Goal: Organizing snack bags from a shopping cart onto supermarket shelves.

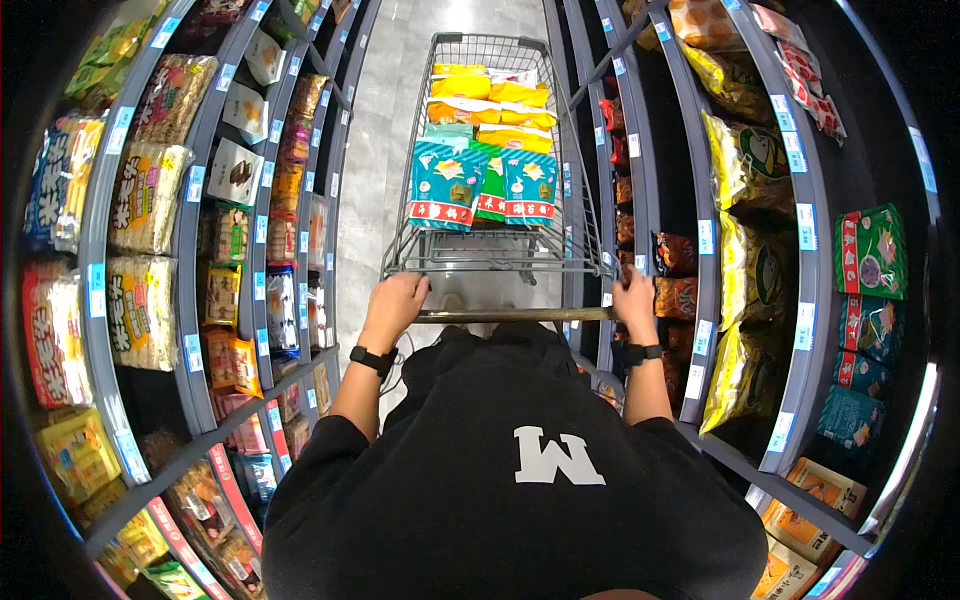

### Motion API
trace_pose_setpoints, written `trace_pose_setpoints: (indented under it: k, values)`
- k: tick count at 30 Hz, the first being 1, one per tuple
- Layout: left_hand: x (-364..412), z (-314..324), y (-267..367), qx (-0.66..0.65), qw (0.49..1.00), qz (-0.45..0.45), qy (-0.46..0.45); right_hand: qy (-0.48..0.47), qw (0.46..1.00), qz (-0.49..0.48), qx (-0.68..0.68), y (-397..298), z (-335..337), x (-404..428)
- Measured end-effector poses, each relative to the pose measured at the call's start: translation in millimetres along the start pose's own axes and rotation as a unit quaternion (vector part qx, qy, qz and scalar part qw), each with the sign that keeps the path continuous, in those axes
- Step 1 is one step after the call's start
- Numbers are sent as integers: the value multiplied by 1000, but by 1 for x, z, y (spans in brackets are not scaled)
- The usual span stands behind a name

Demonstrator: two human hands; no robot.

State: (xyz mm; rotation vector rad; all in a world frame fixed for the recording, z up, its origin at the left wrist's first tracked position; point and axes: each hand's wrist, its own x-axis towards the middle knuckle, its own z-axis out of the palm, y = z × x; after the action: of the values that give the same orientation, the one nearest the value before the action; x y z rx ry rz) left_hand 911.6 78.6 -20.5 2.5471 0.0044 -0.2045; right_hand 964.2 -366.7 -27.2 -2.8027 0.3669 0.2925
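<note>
Both ends of a shopping cart's handlebar [514, 315] are gripped, the left end by my left hand [397, 300] and the right end by my right hand [634, 298]. Ahead of the bar stretches the wire basket of the shopping cart [491, 264]. Teal snack bags [444, 184] lie at its near end, with a green snack bag [491, 169] between them. Several yellow snack bags [517, 139] fill the part behind. My fingers curl around the handle, so their undersides are hidden. A dark band circles each wrist.
Shelves of packaged snacks [142, 199] line the left side of the aisle. On the right shelves sit large yellow bags [750, 270], and green and teal bags [870, 251] stand farther out. Grey floor tiles [379, 135] show beside the cart. Price tags run along the shelf edges.
</note>
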Motion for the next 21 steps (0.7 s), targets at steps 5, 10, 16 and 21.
trace_pose_setpoints:
  k: [5,10,16,21]
  values:
    - [71,-36,38,-74,997,37,3,62,988,-93,106,-57,-14,54]
    - [173,-18,61,-173,968,82,-165,-91,965,-132,207,-97,20,128]
    - [288,91,66,-343,916,-141,-151,-238,909,19,341,-130,78,205]
    - [315,177,45,-322,892,-302,-93,-398,853,151,303,-100,167,259]
